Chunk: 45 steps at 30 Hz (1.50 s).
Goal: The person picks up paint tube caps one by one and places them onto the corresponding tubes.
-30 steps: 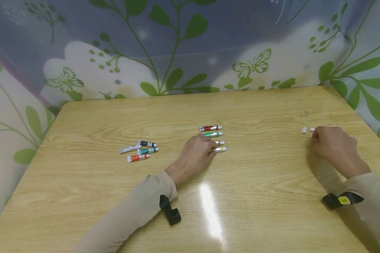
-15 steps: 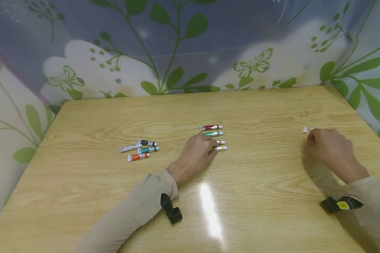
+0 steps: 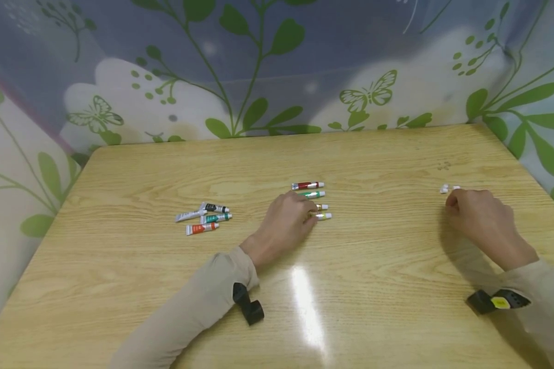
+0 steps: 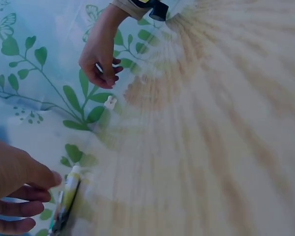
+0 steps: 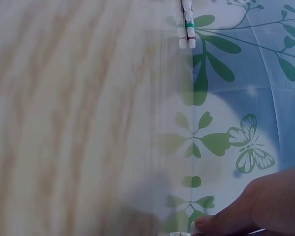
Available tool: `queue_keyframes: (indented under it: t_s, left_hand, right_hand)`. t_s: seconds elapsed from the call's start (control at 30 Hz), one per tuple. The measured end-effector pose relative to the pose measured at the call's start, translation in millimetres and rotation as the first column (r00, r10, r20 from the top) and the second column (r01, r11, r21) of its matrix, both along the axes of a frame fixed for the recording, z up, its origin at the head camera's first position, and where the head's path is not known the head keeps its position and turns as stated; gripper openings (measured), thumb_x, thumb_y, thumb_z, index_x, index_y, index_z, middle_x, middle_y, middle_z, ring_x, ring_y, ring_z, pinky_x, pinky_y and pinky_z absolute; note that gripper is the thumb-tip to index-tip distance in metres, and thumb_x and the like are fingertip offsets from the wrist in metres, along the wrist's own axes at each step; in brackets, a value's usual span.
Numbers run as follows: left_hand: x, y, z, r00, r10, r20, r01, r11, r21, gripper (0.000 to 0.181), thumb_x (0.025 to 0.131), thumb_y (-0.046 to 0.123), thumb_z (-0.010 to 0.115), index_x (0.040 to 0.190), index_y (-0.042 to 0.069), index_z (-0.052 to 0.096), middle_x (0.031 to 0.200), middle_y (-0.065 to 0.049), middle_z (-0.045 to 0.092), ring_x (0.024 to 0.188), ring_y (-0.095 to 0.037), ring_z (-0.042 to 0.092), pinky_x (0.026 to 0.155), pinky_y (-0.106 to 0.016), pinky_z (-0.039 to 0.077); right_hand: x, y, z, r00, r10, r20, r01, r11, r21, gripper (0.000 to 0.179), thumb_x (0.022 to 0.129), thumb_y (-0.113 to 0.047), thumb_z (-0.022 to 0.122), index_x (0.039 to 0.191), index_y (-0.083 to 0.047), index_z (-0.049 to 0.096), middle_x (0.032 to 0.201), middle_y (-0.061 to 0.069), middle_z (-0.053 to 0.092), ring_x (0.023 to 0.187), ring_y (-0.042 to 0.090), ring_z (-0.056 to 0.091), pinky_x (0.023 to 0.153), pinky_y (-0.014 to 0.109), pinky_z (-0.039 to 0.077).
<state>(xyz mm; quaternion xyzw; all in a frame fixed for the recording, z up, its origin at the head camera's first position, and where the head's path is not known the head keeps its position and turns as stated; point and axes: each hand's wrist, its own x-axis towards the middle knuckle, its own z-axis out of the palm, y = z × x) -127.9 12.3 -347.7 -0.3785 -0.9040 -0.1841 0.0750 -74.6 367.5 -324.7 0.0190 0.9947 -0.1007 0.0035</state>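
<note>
My left hand point(image 3: 286, 220) rests over a row of small paint tubes mid-table, its fingertips hiding their left ends. The nearest is a yellow paint tube point(image 3: 323, 216); above it lie a gold-banded one point(image 3: 322, 207), a green one point(image 3: 313, 195) and a red one point(image 3: 308, 185). In the left wrist view the thumb stays beside the yellow tube and the fingers are loosely bent. At the right my right hand point(image 3: 482, 223) has thumb and forefinger together, with a small white cap point(image 5: 192, 227) at the thumb tip. Other white caps point(image 3: 444, 188) lie just left of its fingertips.
Left of the row lies a loose cluster of paint tubes: a black one point(image 3: 216, 208), a silver-white one point(image 3: 190, 216), a teal one point(image 3: 216, 219) and an orange one point(image 3: 202, 228). A leaf-patterned cloth point(image 3: 277, 77) rises along the table's point(image 3: 374, 287) back edge.
My right hand has shifted slightly left toward the white caps, then stayed nearly still. My left hand and the tubes have kept their places.
</note>
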Motion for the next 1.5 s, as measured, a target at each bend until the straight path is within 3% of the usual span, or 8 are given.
queue_keyframes:
  t_s: [0.23,0.47,0.63,0.87,1.07,1.33,1.5]
  left_hand:
    - [-4.8,-28.5,11.4,0.999,0.036,-0.011,-0.035,0.997,0.074,0.016,0.092,0.019,0.068,0.097,0.005,0.075,0.096,-0.007,0.072,0.092,-0.023,0.066,0.088,-0.039,0.051]
    - [-7.5,-77.1,19.3,0.986,0.165,0.005,-0.165,0.985,0.045,0.014,0.091,0.015,0.068,0.094,0.003,0.075,0.095,-0.01,0.072,0.091,-0.026,0.066,0.08,-0.039,0.054]
    - [-2.9,-110.6,16.7,0.976,0.216,0.027,-0.217,0.976,0.009,0.016,0.09,0.016,0.069,0.095,0.002,0.074,0.093,-0.011,0.071,0.086,-0.027,0.065,0.069,-0.039,0.055]
    - [7.5,-142.9,6.1,0.963,0.265,0.055,-0.265,0.964,-0.002,0.01,0.086,0.011,0.074,0.092,0.003,0.074,0.091,-0.012,0.07,0.083,-0.028,0.063,0.065,-0.04,0.053]
    - [10.1,-157.1,5.9,0.948,0.302,0.104,-0.301,0.953,-0.022,0.015,0.083,0.008,0.075,0.097,0.002,0.074,0.094,-0.015,0.069,0.084,-0.029,0.06,0.063,-0.041,0.05]
    - [7.9,-160.6,5.5,0.954,0.285,0.09,-0.284,0.959,-0.024,0.02,0.081,0.01,0.078,0.098,0.0,0.073,0.094,-0.015,0.069,0.087,-0.031,0.062,0.068,-0.044,0.053]
    - [9.4,-164.6,5.8,0.956,0.278,0.091,-0.276,0.961,-0.035,0.012,0.081,0.01,0.078,0.088,0.001,0.072,0.083,-0.009,0.067,0.078,-0.026,0.062,0.066,-0.041,0.052]
  right_hand:
    - [3.9,-7,1.8,1.0,0.021,-0.019,-0.021,1.0,-0.006,0.016,0.087,-0.006,0.053,0.093,0.001,0.065,0.078,0.022,0.063,0.061,0.034,0.057,0.041,0.043,0.04]
    - [10.9,-15,4.4,0.999,0.035,-0.033,-0.035,0.999,-0.023,0.015,0.09,-0.008,0.055,0.095,0.002,0.065,0.079,0.019,0.065,0.061,0.03,0.057,0.042,0.043,0.04]
    - [15.2,-22,4.5,0.996,0.051,-0.073,-0.053,0.998,-0.027,0.014,0.091,-0.009,0.056,0.093,0.001,0.066,0.072,0.011,0.063,0.057,0.025,0.055,0.041,0.04,0.039]
    - [19.3,-29,4.3,0.99,0.088,-0.113,-0.091,0.996,-0.018,0.011,0.09,-0.008,0.06,0.093,0.001,0.066,0.076,0.013,0.066,0.059,0.025,0.058,0.042,0.039,0.041]
    - [23.8,-36,5.1,0.987,0.1,-0.127,-0.105,0.994,-0.027,0.01,0.089,-0.006,0.061,0.093,0.002,0.066,0.076,0.014,0.066,0.059,0.024,0.059,0.042,0.037,0.042]
    - [26.8,-44,6.1,0.979,0.131,-0.155,-0.139,0.989,-0.042,0.006,0.087,-0.005,0.064,0.091,0.0,0.066,0.075,0.012,0.067,0.059,0.024,0.06,0.042,0.036,0.041]
    - [27.6,-48,8.2,0.978,0.129,-0.163,-0.137,0.99,-0.037,0.007,0.089,-0.005,0.064,0.092,0.0,0.066,0.074,0.012,0.067,0.056,0.021,0.059,0.04,0.034,0.04]
